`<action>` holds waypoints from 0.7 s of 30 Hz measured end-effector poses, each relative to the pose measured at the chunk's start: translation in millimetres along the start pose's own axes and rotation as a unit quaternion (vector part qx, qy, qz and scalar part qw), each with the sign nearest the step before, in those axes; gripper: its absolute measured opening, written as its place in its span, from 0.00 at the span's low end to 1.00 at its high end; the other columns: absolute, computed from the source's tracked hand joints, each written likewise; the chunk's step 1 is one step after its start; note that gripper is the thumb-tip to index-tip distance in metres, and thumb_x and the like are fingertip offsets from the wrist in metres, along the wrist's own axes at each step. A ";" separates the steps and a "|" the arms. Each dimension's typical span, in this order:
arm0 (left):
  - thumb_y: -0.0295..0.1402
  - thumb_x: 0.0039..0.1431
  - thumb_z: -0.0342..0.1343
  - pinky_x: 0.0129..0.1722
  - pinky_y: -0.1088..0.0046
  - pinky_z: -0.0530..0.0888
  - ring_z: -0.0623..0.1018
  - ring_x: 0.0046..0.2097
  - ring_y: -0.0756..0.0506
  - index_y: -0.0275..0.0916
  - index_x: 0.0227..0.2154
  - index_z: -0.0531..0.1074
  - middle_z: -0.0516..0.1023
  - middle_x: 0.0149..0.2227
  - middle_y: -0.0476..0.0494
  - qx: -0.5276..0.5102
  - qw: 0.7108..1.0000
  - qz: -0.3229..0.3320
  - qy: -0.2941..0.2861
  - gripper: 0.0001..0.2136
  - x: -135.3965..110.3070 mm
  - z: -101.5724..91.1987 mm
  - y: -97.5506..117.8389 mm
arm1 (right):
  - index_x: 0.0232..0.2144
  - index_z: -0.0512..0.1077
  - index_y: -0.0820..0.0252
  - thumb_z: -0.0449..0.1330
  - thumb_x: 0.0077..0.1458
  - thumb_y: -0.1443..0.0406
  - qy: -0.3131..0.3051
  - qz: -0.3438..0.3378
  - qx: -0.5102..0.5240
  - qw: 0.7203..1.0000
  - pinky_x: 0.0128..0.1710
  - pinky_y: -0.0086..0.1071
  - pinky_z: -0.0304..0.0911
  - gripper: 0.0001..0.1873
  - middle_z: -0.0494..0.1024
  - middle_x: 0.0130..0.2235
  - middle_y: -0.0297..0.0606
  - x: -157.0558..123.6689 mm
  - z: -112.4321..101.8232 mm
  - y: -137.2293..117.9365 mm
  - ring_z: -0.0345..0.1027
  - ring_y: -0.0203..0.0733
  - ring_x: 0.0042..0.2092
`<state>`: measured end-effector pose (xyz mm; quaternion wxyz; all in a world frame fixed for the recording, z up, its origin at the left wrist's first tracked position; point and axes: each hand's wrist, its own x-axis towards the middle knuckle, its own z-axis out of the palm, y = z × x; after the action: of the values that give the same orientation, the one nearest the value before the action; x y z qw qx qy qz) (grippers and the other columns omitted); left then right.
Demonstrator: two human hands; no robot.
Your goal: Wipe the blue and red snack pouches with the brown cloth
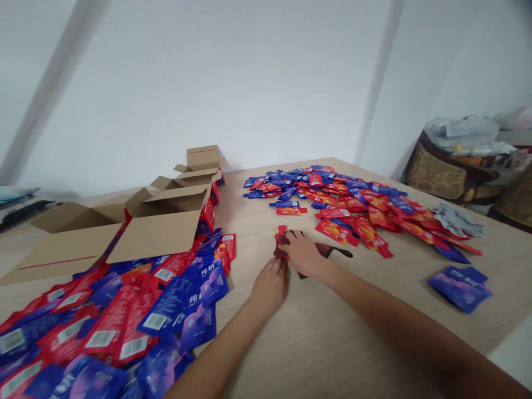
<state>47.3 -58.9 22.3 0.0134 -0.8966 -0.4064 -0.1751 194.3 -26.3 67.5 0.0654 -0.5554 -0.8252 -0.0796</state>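
Note:
Near the middle of the table, my left hand (270,285) and my right hand (301,252) meet over a small red pouch (282,229), whose narrow spout end sticks out beyond the fingers. The right fingers are curled over the pouch from above. The left fingers are closed at its near end, and the hands cover most of it. Beneath my right wrist lies a dark flat object (324,249) with a black loop; its kind is hidden. A blue pouch (286,204) and a red pouch (291,211) lie just past the hands.
A large pile of red and blue pouches (353,202) spreads at the back right, with a grey cloth (457,219) beside it. Blue pouches (460,288) lie at right. Open cardboard boxes (162,227) line the left, behind another pouch heap (112,327). A patterned chair (436,172) stands beyond.

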 end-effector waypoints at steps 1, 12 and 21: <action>0.28 0.59 0.42 0.56 0.60 0.64 0.67 0.54 0.41 0.32 0.49 0.65 0.69 0.50 0.34 -0.001 1.000 0.002 -0.004 0.16 0.2 0.3 -0.3 | 0.44 0.72 0.55 0.50 0.56 0.66 0.000 -0.006 0.003 1.000 0.45 0.40 0.52 0.15 0.66 0.50 0.45 -8.6 0.1 -2.7 0.55 0.49 0.49; 0.24 0.57 0.42 0.56 0.60 0.61 0.66 0.56 0.40 0.27 0.51 0.63 0.69 0.51 0.30 0.062 0.997 0.029 -0.025 0.19 1.4 8.3 -1.1 | 0.52 0.65 0.53 0.42 0.60 0.68 -0.046 0.107 0.032 0.993 0.44 0.39 0.54 0.21 0.65 0.51 0.46 37.1 5.5 16.7 0.57 0.48 0.50; 0.29 0.59 0.43 0.54 0.63 0.63 0.69 0.51 0.42 0.33 0.48 0.65 0.69 0.49 0.34 -0.032 0.999 -0.023 -0.010 0.15 5.9 -4.2 1.9 | 0.35 0.73 0.61 0.49 0.53 0.68 -0.058 0.043 0.141 0.987 0.42 0.35 0.56 0.13 0.72 0.41 0.47 -37.1 -2.8 8.7 0.63 0.47 0.44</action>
<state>51.0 -56.7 28.4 -0.0229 -0.8888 -0.4212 -0.1791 216.4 -57.2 63.4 0.0979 -0.5794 -0.8059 0.0727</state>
